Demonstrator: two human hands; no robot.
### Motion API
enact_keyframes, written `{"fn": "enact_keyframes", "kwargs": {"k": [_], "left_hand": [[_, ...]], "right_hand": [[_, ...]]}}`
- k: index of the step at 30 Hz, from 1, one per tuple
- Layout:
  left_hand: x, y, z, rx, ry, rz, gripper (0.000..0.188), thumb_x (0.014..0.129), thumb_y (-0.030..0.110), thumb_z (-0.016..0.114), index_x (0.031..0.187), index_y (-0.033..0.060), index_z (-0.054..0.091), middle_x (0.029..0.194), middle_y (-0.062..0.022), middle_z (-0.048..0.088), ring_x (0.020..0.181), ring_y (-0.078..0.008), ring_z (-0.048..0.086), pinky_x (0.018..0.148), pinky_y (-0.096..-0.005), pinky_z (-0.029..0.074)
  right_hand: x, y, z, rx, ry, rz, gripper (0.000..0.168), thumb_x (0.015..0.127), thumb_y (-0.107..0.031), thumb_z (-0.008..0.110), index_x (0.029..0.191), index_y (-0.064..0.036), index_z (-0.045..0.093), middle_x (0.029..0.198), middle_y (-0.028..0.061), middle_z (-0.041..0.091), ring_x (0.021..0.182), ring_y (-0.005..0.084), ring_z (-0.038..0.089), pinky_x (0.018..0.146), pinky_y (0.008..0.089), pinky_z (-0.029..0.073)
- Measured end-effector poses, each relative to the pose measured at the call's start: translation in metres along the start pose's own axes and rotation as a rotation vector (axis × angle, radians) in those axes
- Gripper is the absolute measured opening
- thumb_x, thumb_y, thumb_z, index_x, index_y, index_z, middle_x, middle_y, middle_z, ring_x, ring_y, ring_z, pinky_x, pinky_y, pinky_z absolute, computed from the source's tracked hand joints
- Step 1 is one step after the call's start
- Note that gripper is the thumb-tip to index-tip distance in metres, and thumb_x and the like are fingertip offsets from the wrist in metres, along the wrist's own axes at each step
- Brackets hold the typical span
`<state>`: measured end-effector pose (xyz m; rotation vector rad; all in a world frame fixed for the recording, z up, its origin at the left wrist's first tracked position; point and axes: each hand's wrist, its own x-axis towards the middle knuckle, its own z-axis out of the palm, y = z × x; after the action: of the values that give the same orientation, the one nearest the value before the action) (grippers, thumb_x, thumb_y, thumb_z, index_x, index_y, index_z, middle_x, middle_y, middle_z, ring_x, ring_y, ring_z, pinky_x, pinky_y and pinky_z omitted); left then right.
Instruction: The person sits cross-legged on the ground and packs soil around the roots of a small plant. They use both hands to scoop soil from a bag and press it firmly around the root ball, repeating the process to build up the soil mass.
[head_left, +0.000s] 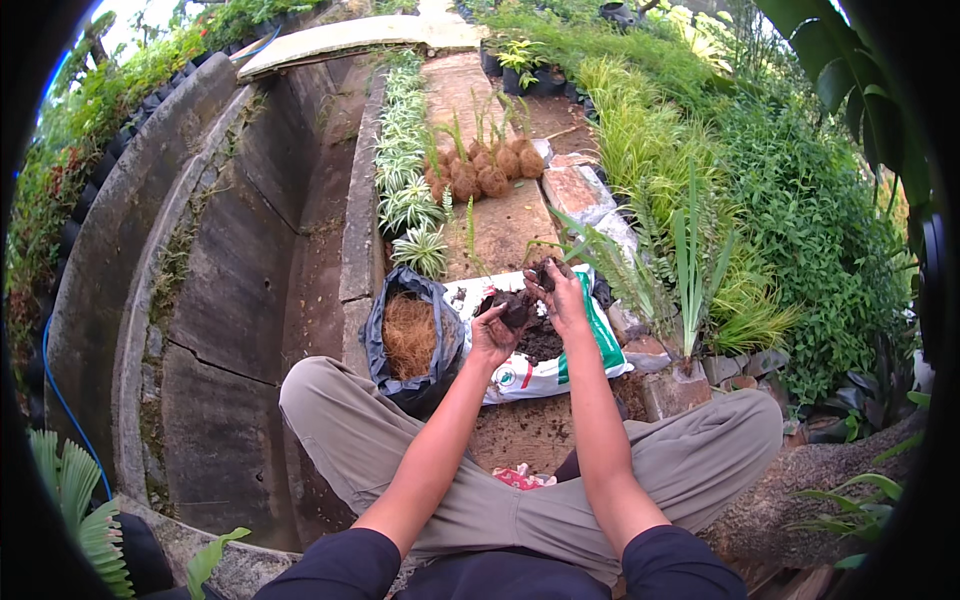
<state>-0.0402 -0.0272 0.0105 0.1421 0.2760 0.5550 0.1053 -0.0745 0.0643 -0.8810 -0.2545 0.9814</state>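
Observation:
My left hand (495, 330) holds a clump of dark soil (514, 309) in its curled fingers. To its right, my right hand (556, 289) is raised with crumbly soil between its fingers; a fern frond sticks out near the fingertips. Both hands are above a white and green plastic sack (600, 330), cut open, with loose dark potting soil (540, 343) in it. Left of the sack, a black plastic bag (375, 360) holds brown coconut fibre (408, 335). Farther ahead, several fibre-wrapped root balls (493, 181) with green fronds stand grouped on the path.
A row of spider plants (409, 150) lines the path's left edge, beside a deep concrete channel (232, 300). Bricks and stones (577, 191) border the right side, with grassy plants (637, 127) beyond. A tree trunk (817, 487) lies at the lower right.

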Motion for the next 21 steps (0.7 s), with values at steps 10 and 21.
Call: {"fn": "enact_keyframes", "kwargs": {"k": [10,21], "left_hand": [[-0.005,-0.001,0.028,0.296,0.01,0.182,0.045,0.081,0.002,0.057,0.125,0.0032,0.045,0.129,-0.0163,0.056,0.113,-0.0262,0.059,0.097,-0.039,0.049],[0.004,0.009,0.025,0.644,-0.016,0.263,0.046,0.08,0.0,0.062,0.122,0.0023,0.047,0.12,-0.0145,0.06,0.107,-0.0231,0.061,0.09,-0.0353,0.052]], "right_hand": [[0.017,0.046,-0.046,-0.196,0.232,-0.013,0.029,0.097,-0.029,0.054,0.115,-0.006,0.056,0.104,0.0067,0.065,0.085,0.016,0.065,0.069,0.0299,0.054],[0.018,0.069,-0.063,0.148,0.129,0.244,0.019,0.093,-0.022,0.06,0.103,-0.006,0.061,0.098,0.0076,0.067,0.086,0.0194,0.067,0.075,0.0338,0.057]]}}
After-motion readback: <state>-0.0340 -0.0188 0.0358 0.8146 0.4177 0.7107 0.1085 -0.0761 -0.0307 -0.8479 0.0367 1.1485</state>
